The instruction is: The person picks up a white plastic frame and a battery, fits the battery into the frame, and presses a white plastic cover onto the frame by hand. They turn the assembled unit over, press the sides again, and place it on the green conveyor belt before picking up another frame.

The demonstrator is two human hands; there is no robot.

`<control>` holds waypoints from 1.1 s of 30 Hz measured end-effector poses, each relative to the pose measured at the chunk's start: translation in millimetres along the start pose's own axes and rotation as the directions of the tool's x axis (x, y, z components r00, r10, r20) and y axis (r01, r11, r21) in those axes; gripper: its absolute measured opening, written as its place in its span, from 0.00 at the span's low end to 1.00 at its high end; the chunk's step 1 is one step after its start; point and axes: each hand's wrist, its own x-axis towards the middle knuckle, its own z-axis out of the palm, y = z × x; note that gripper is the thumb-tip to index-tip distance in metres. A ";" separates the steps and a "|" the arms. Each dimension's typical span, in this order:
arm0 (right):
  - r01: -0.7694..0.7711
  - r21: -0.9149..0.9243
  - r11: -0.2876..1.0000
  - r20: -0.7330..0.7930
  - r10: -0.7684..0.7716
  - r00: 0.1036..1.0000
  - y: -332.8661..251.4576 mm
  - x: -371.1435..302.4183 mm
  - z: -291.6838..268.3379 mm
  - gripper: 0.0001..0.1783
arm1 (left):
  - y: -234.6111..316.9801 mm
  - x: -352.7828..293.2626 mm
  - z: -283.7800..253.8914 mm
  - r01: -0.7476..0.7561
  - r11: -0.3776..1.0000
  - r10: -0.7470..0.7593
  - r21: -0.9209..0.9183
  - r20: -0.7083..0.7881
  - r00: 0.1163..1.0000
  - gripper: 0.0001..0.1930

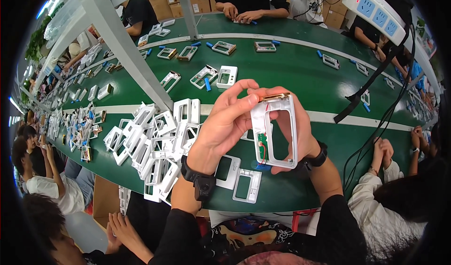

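Note:
A white plastic housing (291, 133) with a large rectangular opening is held up over the bench, tilted, its inside showing. My left hand (224, 124) is closed on its upper left side, the thumb at the top corner beside a gold-coloured strip (276, 97). My right hand (304, 128) wraps the right side from behind; most of those fingers are hidden. Inside the housing, a small green circuit board (260, 147) with red wires sits at the left. A blue piece (261, 166) shows at its lower edge. Two white frames (254, 187) lie beneath my hands.
A heap of white frames (152, 147) rises to my left. The green bench (300, 84) carries scattered housings with blue cylinders (207, 84). A grey post (127, 44) stands ahead left. Black cables (371, 145) and a strap hang at right, below a power strip (376, 13). Other people sit around.

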 end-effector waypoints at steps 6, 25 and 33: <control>0.005 -0.001 1.000 -0.019 -0.005 1.000 -1.8 -1.0 -5.7 0.73 | -1.0 0.8 5.6 0.002 0.998 -0.001 -0.067 0.023 1.000 0.16; -0.042 0.077 0.996 -0.038 0.045 0.998 -6.5 -4.0 -13.0 0.74 | -7.6 -5.1 15.6 -0.025 0.999 0.023 0.044 0.049 0.999 0.31; -0.056 0.086 0.995 -0.050 0.061 0.997 -5.6 -4.8 -14.3 0.74 | -8.2 -3.7 14.4 0.004 1.000 -0.004 -0.004 0.060 0.998 0.31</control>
